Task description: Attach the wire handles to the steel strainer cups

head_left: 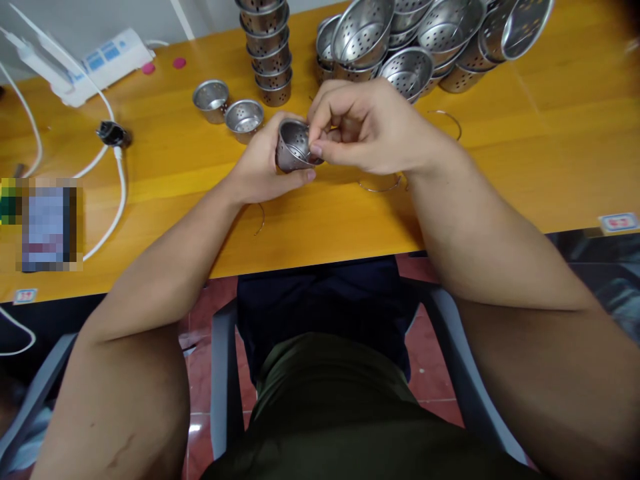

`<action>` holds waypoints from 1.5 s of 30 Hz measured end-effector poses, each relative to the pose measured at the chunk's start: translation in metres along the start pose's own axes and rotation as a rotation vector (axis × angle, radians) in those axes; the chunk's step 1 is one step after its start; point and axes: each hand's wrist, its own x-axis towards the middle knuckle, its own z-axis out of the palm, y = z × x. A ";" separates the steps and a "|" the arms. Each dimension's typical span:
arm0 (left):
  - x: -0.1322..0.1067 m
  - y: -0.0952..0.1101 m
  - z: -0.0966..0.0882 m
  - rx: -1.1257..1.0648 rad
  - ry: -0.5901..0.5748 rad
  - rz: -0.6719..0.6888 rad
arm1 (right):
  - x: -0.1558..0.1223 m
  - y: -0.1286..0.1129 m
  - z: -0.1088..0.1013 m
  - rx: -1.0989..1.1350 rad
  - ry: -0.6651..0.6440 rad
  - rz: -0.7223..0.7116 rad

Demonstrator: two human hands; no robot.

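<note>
My left hand (267, 163) is wrapped round a small perforated metal cup (290, 143), tilted with its mouth toward me. At the cup's right rim, the thumb and fingertips of my right hand (355, 127) are pinched together. What lies between those fingertips is too small and hidden to make out. Just beyond my left hand stand two more small metal cups, one (244, 119) close to it and another (211, 100) farther left. A thin curved wire (380, 187) lies on the table under my right wrist, and another wire (261, 220) lies below my left hand.
A tall stack of perforated cups (270, 60) stands at the back, left of a heap of larger perforated metal cups (407, 67). A third wire (447, 115) lies to the right. Leftward on the yellow table (320, 233) are a power strip (107, 63), white cables and a phone (46, 227).
</note>
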 end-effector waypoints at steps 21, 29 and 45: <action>0.007 -0.002 -0.002 0.034 0.217 -0.065 | 0.000 0.003 -0.004 -0.284 0.147 -0.092; 0.007 0.014 0.000 0.081 0.221 -0.103 | -0.007 0.026 0.000 -0.278 -0.009 -0.058; 0.005 -0.022 0.014 -0.097 0.277 -0.049 | 0.001 0.015 0.000 -0.355 0.261 -0.098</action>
